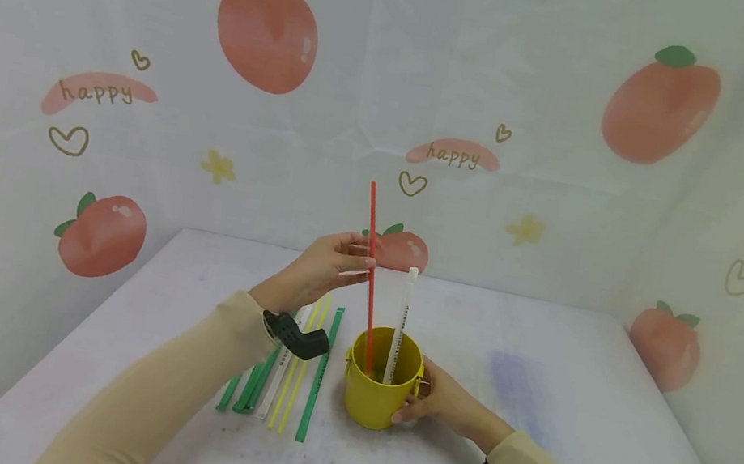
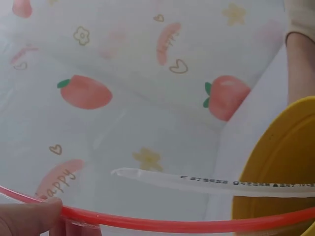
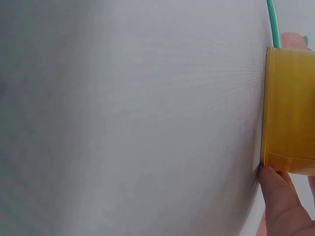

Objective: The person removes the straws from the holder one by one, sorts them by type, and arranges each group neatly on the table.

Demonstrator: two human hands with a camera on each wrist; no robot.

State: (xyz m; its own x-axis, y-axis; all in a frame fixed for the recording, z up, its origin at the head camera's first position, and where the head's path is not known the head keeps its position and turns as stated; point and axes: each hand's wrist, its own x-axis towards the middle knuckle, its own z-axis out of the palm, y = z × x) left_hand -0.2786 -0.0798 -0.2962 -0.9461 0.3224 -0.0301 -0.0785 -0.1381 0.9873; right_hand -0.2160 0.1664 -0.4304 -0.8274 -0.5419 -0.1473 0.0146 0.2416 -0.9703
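Observation:
My left hand (image 1: pixel 325 265) pinches a red straw (image 1: pixel 370 306) near its middle, between thumb and fingers. The straw's lower end is inside a small yellow bucket (image 1: pixel 373 404), and its top leans slightly left. A white straw with dark print (image 1: pixel 401 319) stands in the same bucket, to the right of the red one. From the right side, my right hand (image 1: pixel 450 401) grips the bucket, thumb at the front near the base. In the right wrist view, the thumb (image 3: pixel 278 194) touches the bucket's lower edge; some fingers are hidden behind the bucket wall.
Left of the bucket, several straws lie side by side on the white table: a green straw (image 1: pixel 320 375), yellow straws (image 1: pixel 296 384), a white straw (image 1: pixel 275 384) and more green straws (image 1: pixel 246 387). A fruit-patterned curtain (image 1: pixel 364 99) hangs behind the table.

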